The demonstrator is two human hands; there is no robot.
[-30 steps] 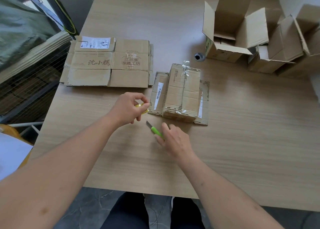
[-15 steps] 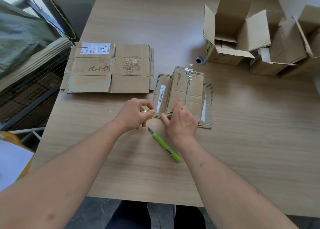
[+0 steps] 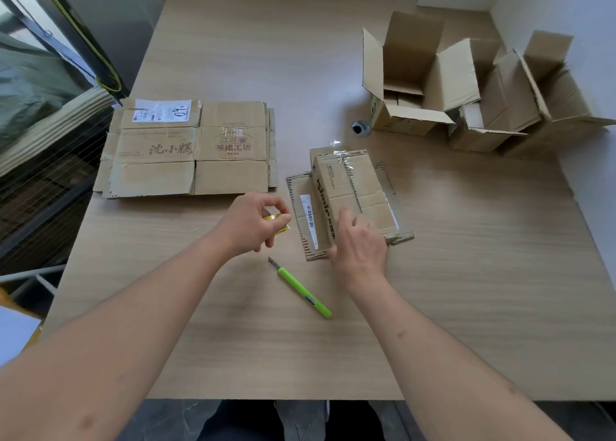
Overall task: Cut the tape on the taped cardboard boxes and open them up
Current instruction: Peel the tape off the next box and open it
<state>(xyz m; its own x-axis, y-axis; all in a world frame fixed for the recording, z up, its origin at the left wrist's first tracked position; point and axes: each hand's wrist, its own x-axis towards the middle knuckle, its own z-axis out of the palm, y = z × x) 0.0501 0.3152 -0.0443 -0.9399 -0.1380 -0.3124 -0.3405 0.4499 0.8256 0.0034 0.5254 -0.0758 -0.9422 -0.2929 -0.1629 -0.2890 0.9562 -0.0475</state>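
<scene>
Box (image 3: 353, 187) under right hand (image 3: 358, 250); knife (image 3: 301, 289) beside.

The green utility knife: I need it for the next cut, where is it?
In the head view, the green utility knife lies loose on the table, between both forearms, just below the left hand and right hand.

The right hand (image 3: 360, 250) rests on a small taped brown cardboard box (image 3: 353, 190) on the wooden table (image 3: 466, 274). The left hand (image 3: 250, 224) pinches a yellow scrap (image 3: 278, 225). A green utility knife (image 3: 301, 287) lies between the forearms
</scene>
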